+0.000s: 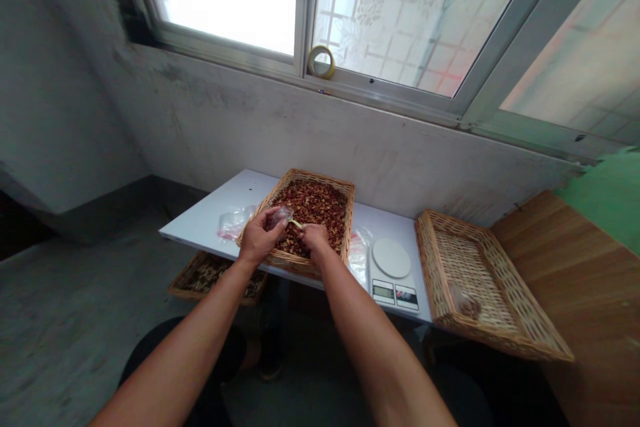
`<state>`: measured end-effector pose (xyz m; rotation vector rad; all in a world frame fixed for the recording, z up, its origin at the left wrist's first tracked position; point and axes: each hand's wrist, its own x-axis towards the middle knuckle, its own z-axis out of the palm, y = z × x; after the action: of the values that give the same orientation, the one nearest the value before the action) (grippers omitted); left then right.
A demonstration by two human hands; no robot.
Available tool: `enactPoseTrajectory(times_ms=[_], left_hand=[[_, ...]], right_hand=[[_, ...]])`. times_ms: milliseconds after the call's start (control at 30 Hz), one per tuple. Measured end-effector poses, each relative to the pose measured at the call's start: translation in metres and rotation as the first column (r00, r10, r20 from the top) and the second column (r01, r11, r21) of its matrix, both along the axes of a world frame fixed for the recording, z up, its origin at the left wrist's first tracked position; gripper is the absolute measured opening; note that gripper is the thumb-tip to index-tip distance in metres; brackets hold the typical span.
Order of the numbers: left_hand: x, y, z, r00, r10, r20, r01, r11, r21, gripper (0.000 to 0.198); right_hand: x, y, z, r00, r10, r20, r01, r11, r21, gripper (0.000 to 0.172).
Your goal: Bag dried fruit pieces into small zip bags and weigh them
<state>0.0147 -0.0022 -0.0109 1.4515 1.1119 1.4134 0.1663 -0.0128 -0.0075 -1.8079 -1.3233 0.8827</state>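
My left hand is closed on a small clear plastic bag, held over the left part of a wicker basket. A heap of reddish-brown, chopped dried pieces fills this basket; their exact kind I cannot make out. My right hand is closed around a pale yellow-green spoon, whose far end points toward the mouth of the bag. The spoon's bowl is hidden or too small to see clearly. Both hands are above the near half of the basket.
The basket stands on a white table. Clear bags lie left of it, more bags to the right beside a kitchen scale. A second wicker basket holds a filled bag. Below is another tray; tape rests on the sill.
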Motion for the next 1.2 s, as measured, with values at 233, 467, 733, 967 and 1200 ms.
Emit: enactPoseTrajectory(times_ms=[233, 467, 733, 967, 1200], left_hand=[[0.0, 0.0, -0.002, 0.998, 0.055, -0.037, -0.054, 0.998, 0.033, 0.055], [0.001, 0.003, -0.005, 0.999, 0.012, -0.048, -0.01, 0.999, 0.039, 0.052], [0.002, 0.001, -0.001, 0.997, 0.011, -0.078, -0.008, 0.999, 0.043, 0.052], [-0.001, 0.0, -0.002, 0.985, -0.055, -0.164, 0.063, 0.997, 0.045, 0.062], [-0.001, -0.003, 0.001, 0.968, -0.155, -0.195, 0.164, 0.986, 0.028, 0.069]], right_hand=[[0.011, -0.006, 0.005, 0.963, -0.168, -0.212, 0.165, 0.986, -0.033, 0.034], [0.028, -0.015, 0.017, 0.943, -0.204, -0.263, 0.219, 0.975, 0.027, 0.032], [0.054, -0.039, 0.049, 0.976, -0.105, -0.19, 0.136, 0.979, 0.154, 0.03], [0.056, -0.04, 0.061, 0.997, 0.022, 0.072, -0.03, 0.994, 0.11, 0.03], [0.05, -0.04, 0.093, 0.854, 0.196, 0.483, -0.257, 0.964, 0.064, 0.03]])
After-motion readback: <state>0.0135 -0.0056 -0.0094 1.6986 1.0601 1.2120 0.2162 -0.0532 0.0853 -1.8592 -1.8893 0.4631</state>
